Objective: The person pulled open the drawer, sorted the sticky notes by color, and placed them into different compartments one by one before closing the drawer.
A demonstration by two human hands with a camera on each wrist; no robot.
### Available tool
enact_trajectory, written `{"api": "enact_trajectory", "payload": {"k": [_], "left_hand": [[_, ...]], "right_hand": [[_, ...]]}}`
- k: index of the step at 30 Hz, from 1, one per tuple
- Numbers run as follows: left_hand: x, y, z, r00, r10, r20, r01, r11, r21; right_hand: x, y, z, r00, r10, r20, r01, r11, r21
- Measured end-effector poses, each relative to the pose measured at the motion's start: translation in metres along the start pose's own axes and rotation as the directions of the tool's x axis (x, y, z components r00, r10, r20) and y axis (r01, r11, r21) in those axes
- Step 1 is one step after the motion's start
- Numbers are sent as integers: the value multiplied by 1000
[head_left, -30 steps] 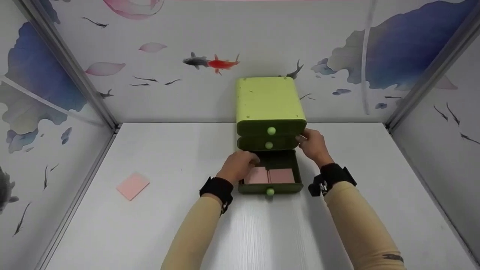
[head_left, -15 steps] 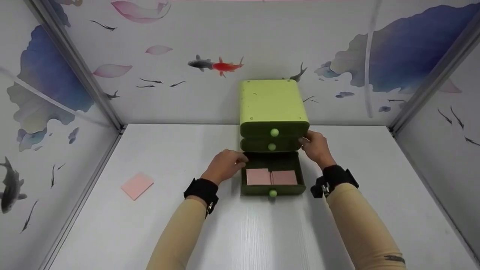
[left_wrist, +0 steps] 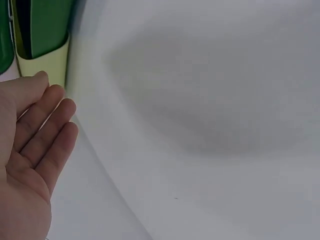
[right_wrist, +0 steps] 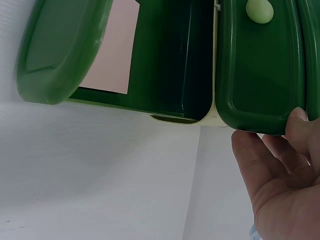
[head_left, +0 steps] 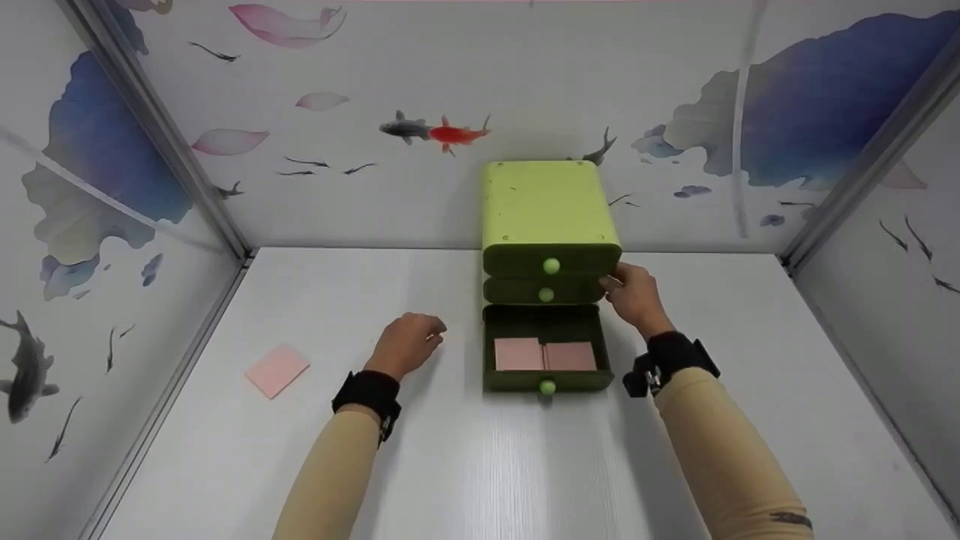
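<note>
A light-green drawer cabinet [head_left: 551, 202] with dark-green drawers stands against the back wall. Its bottom drawer [head_left: 547, 381] is pulled out and holds two pink pads of paper [head_left: 517, 354] side by side. My right hand [head_left: 634, 296] grips the cabinet's right side at the middle drawer [right_wrist: 260, 65], the thumb against the drawer's front edge and the fingers along its side. Left of the cabinet, my left hand [head_left: 405, 345] hovers over the table with loosely bent fingers and nothing in it. A third pink pad [head_left: 277, 371] lies on the table further left.
The white table [head_left: 480, 465] is bounded by printed panels [head_left: 337, 202] at the back and both sides. Metal posts stand in the two back corners. Round light-green knobs [head_left: 551, 266] stick out from the drawer fronts.
My left hand has come out of the bottom drawer and moved left, away from the cabinet. The right hand stays at the cabinet's side. The camera view has shifted slightly.
</note>
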State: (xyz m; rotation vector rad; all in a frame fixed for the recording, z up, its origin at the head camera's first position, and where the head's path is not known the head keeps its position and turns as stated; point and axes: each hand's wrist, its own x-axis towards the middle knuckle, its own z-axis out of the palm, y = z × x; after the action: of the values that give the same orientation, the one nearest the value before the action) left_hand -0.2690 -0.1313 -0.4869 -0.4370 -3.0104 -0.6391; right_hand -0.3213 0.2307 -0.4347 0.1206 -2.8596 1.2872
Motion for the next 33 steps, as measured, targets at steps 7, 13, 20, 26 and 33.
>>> {"api": "enact_trajectory", "payload": {"k": [7, 13, 20, 26, 33], "left_hand": [[-23, -43, -6, 982, -176, -75, 177, 984, 20], [-50, -88, -18, 949, -292, -116, 299, 953, 47], [-87, -131, -40, 906, -421, -55, 423, 905, 42], [-109, -150, -41, 881, -472, -1, 472, 881, 24], [-113, -153, -44, 884, -459, -89, 466, 881, 81]], "right_hand": [[1, 1, 0, 1000, 11, -1, -11, 1000, 11], [0, 1, 2, 1000, 12, -7, -12, 1000, 5], [-2, 0, 2, 1000, 12, 7, -13, 999, 34], [-2, 0, 2, 1000, 4, 23, -5, 999, 45], [0, 2, 1, 1000, 4, -1, -4, 999, 45]]}}
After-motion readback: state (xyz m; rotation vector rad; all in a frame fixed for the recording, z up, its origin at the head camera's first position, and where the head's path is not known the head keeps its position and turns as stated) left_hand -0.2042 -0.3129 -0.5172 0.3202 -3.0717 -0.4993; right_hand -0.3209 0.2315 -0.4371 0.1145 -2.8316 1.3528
